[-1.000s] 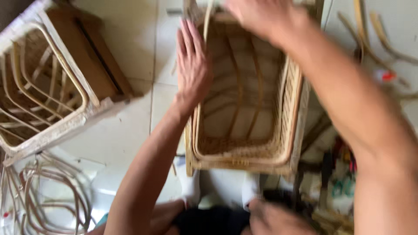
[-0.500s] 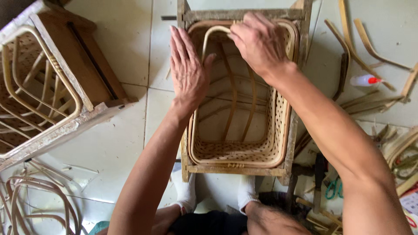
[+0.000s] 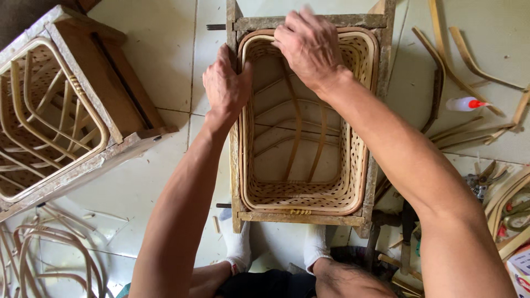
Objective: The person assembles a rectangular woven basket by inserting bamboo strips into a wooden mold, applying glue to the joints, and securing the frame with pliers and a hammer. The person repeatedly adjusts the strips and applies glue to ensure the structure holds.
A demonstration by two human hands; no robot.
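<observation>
A woven rattan basket sits inside a rectangular wooden frame on the tiled floor between my feet. My left hand grips the left rim of the basket and frame near the far corner, thumb inside. My right hand presses down with bent fingers on the far rim of the basket, at the top edge of the frame. Curved rattan ribs show through the open bottom of the basket.
A second wooden frame with a rattan basket stands tilted at the left. Loose rattan hoops lie at bottom left. Bent cane strips, a small white bottle with a red cap and hand tools lie at the right.
The view has steadied and dropped toward the basket. My left hand went from lying flat over the basket to gripping its left rim; my right hand stays on the far rim.
</observation>
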